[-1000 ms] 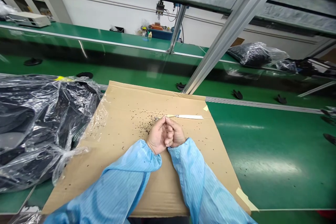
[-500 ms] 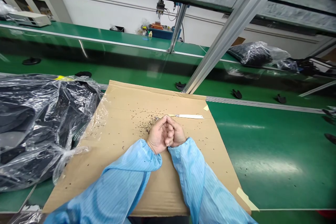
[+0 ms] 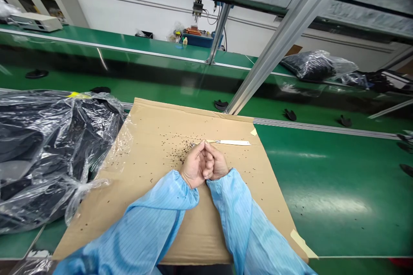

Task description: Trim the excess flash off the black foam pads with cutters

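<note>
My left hand [image 3: 193, 166] and my right hand [image 3: 220, 165] rest together over the cardboard sheet [image 3: 190, 240], fingers curled over one another and thumb tips meeting. Nothing shows between them; the inner side of the fingers is partly hidden. Just beyond the fingertips lies a slim tool with a white handle [image 3: 234, 142] and a yellowish shaft, its far end close to the thumbs. To the left of the hands, many tiny black bits [image 3: 179, 153] are strewn on the cardboard. Blue sleeves cover both forearms.
A clear plastic bag [image 3: 54, 154] of black parts overlaps the cardboard's left edge. Dark curved pieces [image 3: 290, 114] lie on the green surface behind. A metal post [image 3: 277, 47] slants up beyond the cardboard. Tape [image 3: 303, 244] marks its near right corner.
</note>
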`<control>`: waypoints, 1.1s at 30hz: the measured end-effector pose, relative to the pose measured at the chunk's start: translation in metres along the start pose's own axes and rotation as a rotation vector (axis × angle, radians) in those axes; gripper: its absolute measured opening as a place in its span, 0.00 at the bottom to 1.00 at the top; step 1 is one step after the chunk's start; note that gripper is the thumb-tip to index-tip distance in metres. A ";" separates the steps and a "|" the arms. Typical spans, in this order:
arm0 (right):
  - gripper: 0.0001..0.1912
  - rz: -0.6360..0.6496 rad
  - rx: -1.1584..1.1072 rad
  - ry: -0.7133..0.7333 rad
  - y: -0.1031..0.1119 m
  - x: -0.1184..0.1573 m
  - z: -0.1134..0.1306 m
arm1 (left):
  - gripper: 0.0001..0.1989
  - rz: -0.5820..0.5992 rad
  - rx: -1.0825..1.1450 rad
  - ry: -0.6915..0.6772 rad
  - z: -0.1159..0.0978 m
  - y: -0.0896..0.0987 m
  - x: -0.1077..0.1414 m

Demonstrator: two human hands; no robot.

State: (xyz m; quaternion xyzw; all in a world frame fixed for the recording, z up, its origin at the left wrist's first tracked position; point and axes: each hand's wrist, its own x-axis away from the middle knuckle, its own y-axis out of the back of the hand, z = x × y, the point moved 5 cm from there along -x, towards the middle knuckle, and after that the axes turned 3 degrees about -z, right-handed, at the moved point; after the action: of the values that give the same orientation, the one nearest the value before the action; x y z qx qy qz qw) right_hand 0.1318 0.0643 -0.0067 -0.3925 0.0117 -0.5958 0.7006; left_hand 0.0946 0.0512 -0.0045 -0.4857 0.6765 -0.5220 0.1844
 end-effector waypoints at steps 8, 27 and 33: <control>0.27 0.015 -0.004 -0.006 0.000 0.000 0.000 | 0.24 -0.002 -0.007 0.000 -0.001 -0.003 0.000; 0.28 -0.082 0.006 -0.056 0.002 0.001 -0.001 | 0.21 -0.002 -0.022 -0.042 -0.002 -0.002 0.001; 0.28 -0.043 0.010 -0.039 0.003 0.001 -0.001 | 0.24 -0.015 -0.015 -0.004 -0.001 -0.001 0.001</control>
State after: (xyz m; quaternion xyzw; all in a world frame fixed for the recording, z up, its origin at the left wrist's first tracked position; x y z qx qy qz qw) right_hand 0.1336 0.0627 -0.0086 -0.4006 -0.0134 -0.6028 0.6899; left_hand 0.0941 0.0511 -0.0035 -0.4930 0.6764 -0.5174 0.1781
